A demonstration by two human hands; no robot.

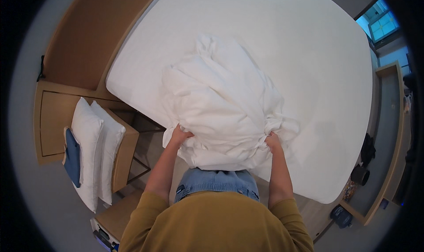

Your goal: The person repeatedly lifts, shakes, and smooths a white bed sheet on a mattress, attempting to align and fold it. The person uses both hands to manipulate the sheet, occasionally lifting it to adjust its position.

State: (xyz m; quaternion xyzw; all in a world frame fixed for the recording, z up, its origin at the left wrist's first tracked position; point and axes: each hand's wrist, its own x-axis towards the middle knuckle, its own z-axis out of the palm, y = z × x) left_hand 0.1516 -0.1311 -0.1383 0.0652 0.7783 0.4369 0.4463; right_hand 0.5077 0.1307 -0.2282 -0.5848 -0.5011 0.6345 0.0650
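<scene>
A bulky white duvet (221,97) lies bunched up on the near side of the bed, against my body. My left hand (180,135) grips its fabric at the left near edge, fingers partly buried in the folds. On the opposite side, my right hand (272,140) is closed on a gathered bit of the same duvet, where creases fan out from the grip. Beneath it the mattress (318,75) wears a smooth white sheet.
Two white pillows (88,150) and a blue cushion (72,157) lean on a wooden nightstand (126,152) at left. Behind them rises a brown headboard (84,40). A wooden-framed unit (391,141) stands along the right, with a dark blue bag-like item (341,216) on the floor.
</scene>
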